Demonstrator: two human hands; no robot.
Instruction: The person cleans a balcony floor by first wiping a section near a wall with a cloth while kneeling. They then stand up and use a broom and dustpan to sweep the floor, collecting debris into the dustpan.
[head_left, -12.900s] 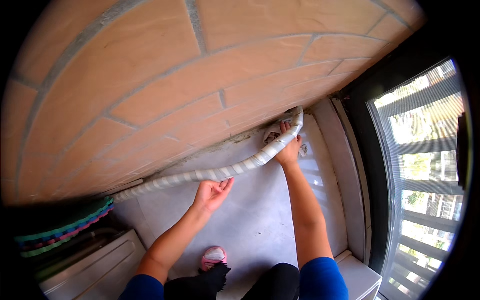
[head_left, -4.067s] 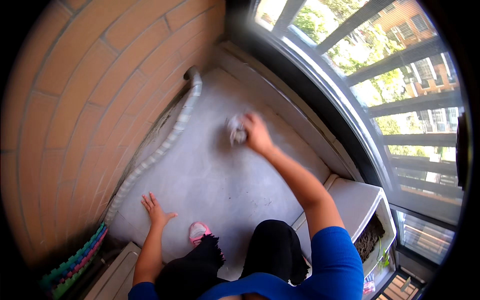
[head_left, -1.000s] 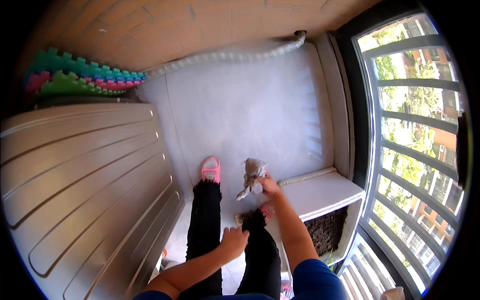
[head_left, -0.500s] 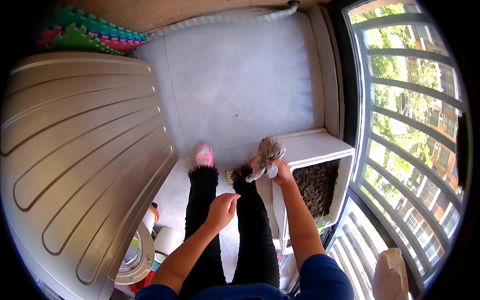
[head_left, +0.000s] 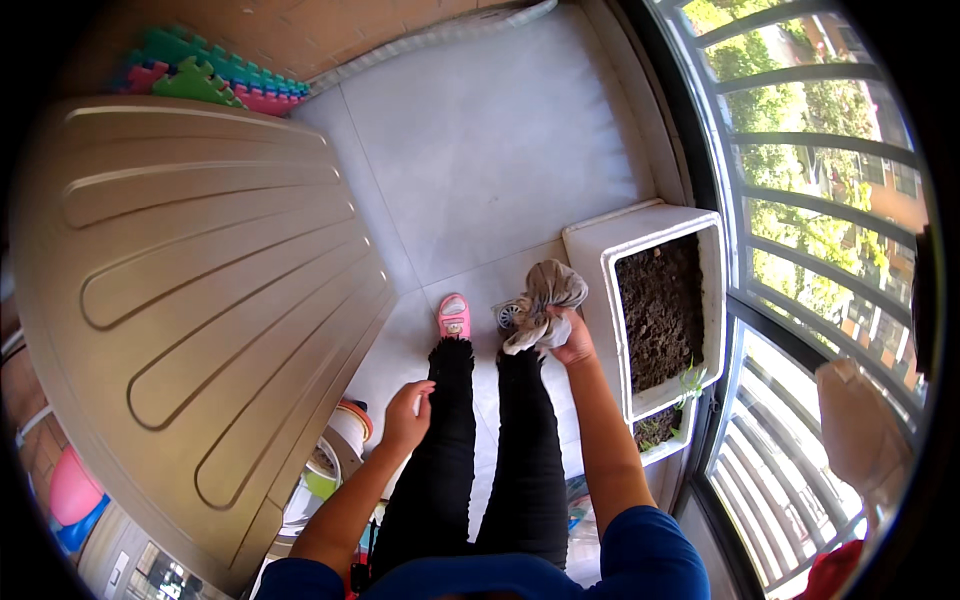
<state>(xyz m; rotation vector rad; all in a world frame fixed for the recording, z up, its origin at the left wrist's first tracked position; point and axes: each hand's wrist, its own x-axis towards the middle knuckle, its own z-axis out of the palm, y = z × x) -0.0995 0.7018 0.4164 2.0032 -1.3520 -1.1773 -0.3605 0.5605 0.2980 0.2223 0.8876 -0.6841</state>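
Observation:
A crumpled grey-brown cloth hangs in front of my right hand, whose fingers are closed round its bunched end. The cloth is over my right shin and hides most of that foot. Over my left thigh, my left hand is empty, its fingers loosely bent and the thumb a little apart from them. Close by on the right stands a white planter box full of dark soil.
A round floor drain lies beside my pink shoe. A large beige ridged appliance panel fills the left. A second soil box with green shoots sits behind the first. Barred windows run along the right; foam mats lean far left.
My view has turned, so the panel and planter box show shifted. My left hand has moved left, away from my right hand, and its thumb has parted. The cloth stays in my right hand.

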